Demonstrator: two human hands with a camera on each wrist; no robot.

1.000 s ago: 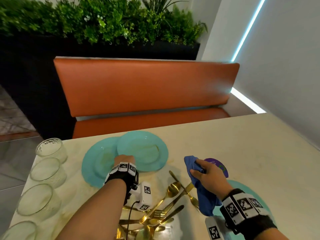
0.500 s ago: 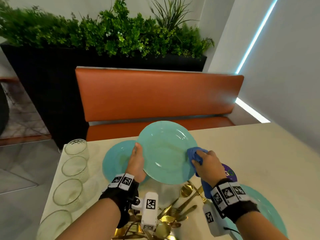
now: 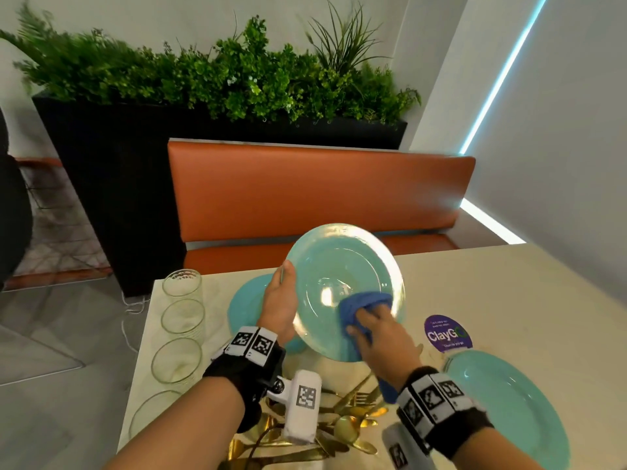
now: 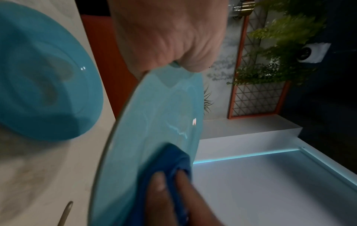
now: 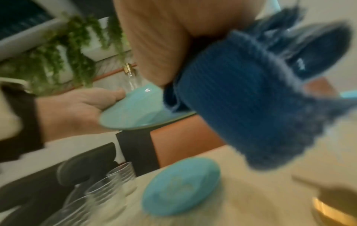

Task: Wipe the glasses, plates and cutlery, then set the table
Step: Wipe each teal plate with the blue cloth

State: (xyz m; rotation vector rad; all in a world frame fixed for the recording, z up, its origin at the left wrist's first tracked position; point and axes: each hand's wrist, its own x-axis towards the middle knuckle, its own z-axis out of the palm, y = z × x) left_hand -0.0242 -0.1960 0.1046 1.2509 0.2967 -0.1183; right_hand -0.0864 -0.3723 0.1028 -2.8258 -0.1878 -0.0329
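Against an orange booth seat (image 3: 315,195) and a black planter of greenery (image 3: 217,76), a person works at a pale restaurant table (image 3: 509,300), wiping a turquoise plate (image 3: 342,269) held up off the surface and tilted toward the head camera, apparently so its face is open to the cloth. Gripping the plate's left rim, the left hand (image 3: 280,305) has its thumb on the front face, while its fingers presumably pass behind, out of sight; the left wrist view shows the same rim caught at the base of the thumb. On the plate's lower right, the right hand (image 3: 383,337) presses a bunched blue cloth (image 3: 364,303) against the face, fingers closed over the fabric, with the loose end hanging below the wrist. So the plate sits between the two hands, one steadying, one rubbing. A second turquoise plate (image 3: 247,303) lies flat on the table just behind the left hand, and a third (image 3: 509,401) lies near right, probably set apart from the pile. Four clear glasses (image 3: 183,317) stand in a row along the table's left edge, and gold cutlery (image 3: 353,418) lies heaped at the near edge between the forearms, likely awaiting its turn. A round purple sticker (image 3: 448,334) marks the tabletop right of the hands.
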